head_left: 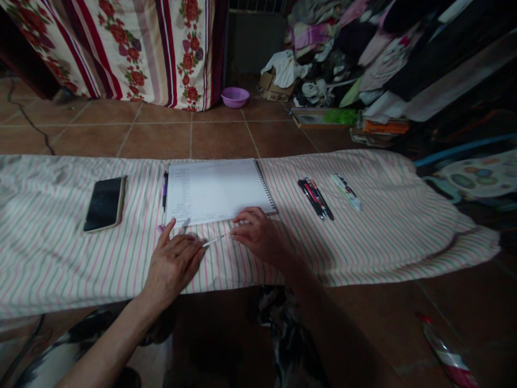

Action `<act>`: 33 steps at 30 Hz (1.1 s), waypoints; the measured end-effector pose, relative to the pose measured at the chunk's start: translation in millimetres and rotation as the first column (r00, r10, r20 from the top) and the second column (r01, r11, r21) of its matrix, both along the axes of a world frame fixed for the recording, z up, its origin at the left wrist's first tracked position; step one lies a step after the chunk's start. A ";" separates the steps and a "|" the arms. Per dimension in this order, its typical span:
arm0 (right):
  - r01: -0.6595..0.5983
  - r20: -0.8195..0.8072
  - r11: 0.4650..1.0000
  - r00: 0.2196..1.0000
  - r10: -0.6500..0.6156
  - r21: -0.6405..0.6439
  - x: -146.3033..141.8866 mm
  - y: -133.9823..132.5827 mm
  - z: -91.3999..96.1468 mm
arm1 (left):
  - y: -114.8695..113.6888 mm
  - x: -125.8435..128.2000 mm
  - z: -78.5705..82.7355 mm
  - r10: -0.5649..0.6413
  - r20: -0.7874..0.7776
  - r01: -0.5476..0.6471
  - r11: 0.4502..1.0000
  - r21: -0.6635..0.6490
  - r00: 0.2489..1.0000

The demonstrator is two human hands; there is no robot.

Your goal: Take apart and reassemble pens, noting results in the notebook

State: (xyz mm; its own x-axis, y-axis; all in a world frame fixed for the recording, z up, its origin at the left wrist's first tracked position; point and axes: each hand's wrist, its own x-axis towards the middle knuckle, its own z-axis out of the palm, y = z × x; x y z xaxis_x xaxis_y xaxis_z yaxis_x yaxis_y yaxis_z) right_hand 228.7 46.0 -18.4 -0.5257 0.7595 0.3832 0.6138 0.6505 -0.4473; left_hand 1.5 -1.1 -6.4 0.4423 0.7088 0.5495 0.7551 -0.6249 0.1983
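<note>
My left hand [174,263] is closed, its thumb and fingers pinching a slim white pen-like stick [212,241] with a dark, narrow tip pointing right. My right hand [258,231] is just beyond that tip, fingers pinched together; whatever they hold is too small to make out. Both hands are by the near edge of a spiral-bound notepad [220,188], open at a mostly blank white page with faint print along its left and lower margins. A purple and black pen [165,191] lies along the pad's left side. A small pinkish thing [160,228] shows beside my left thumb.
A striped cloth [375,231] covers the low table. A phone [104,203] lies at left; several pens [315,198] and a pale, patterned bundle [346,191] lie at right. Beyond are a purple basin [235,97] and piled clothes. A bottle [446,350] lies on the floor.
</note>
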 end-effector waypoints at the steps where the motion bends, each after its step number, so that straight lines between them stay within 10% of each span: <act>1: 0.002 -0.001 1.000 1.000 -0.002 0.002 -0.2 0.2 -0.2 | -0.1 -0.2 -0.2 0.002 0.001 -0.002 1.000 0.001 1.000; 33: 0.009 0.066 1.000 0.998 -0.008 -0.012 -5.3 0.5 -13.9 | 7.3 -11.3 7.7 0.027 0.029 -0.028 1.000 0.003 0.999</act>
State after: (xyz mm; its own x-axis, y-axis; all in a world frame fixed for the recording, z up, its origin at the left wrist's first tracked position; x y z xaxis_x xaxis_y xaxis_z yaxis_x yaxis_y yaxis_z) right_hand 223.4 46.5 -32.3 -0.5429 0.7684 0.3387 0.6476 0.6399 -0.4137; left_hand -9.7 6.2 1.3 0.4066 0.7186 0.5641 0.7660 -0.6047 0.2181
